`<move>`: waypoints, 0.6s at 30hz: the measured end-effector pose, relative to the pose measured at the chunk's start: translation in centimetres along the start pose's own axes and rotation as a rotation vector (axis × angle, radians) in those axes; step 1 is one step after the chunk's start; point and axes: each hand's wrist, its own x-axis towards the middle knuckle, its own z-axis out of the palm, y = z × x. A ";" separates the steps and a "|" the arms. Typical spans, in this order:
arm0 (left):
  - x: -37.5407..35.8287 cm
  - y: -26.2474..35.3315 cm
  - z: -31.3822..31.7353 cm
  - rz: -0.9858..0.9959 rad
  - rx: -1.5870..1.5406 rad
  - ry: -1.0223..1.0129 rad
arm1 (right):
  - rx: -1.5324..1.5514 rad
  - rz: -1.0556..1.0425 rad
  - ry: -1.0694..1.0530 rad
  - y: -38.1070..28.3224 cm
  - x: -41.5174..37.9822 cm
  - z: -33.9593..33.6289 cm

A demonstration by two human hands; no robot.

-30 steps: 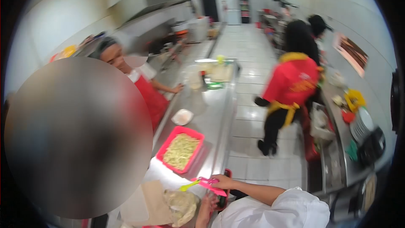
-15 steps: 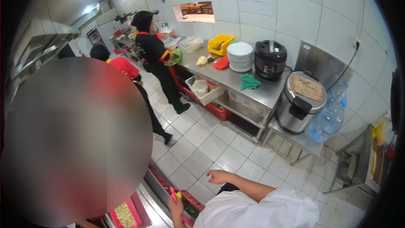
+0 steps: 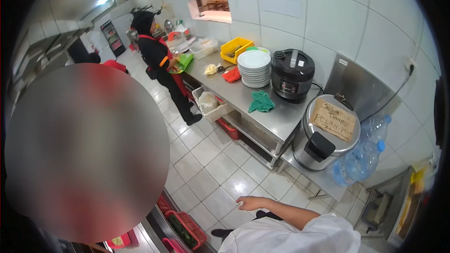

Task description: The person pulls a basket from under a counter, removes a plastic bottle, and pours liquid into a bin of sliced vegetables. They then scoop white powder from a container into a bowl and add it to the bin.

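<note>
Fingers of the bare right hand (image 3: 251,202) curl inward, hold unclear; left hand unseen; best kept clear of the red plastic basket (image 3: 194,227).

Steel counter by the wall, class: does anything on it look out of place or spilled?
A green cloth lies crumpled on the steel counter, near its front edge beside the plates, seemingly dropped rather than folded. No spill shows.

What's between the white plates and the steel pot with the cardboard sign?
A black cooker, on the counter beside the plates, in the head view.
</note>
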 end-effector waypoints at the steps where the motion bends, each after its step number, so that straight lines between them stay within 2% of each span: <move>1: -0.1 1.1 0.3 -0.015 -0.029 0.002 | -0.050 0.016 -0.073 0.7 -0.4 -0.5; 4: -0.1 3.1 0.9 -0.057 -0.105 0.010 | -0.114 0.018 -0.195 1.0 -0.6 -1.8; 6: 0.0 3.7 1.2 -0.089 -0.138 0.014 | -0.038 0.027 -0.228 0.5 -0.2 -1.6; 7: 0.2 3.9 1.2 -0.107 -0.150 0.018 | 0.169 0.025 -0.242 1.7 0.9 -0.9; 10: 1.6 3.7 1.4 -0.169 -0.199 0.013 | 0.233 0.116 -0.311 -0.5 2.8 -0.7; 12: 3.3 3.3 1.4 -0.223 -0.237 0.003 | 0.117 0.045 -0.388 -0.6 6.3 0.0; 14: 5.8 2.4 1.4 -0.283 -0.279 -0.009 | 0.115 0.062 -0.405 -0.5 9.5 0.4; 18: 12.8 0.2 1.6 -0.431 -0.425 -0.020 | 0.290 0.067 -0.344 -0.4 15.9 -2.8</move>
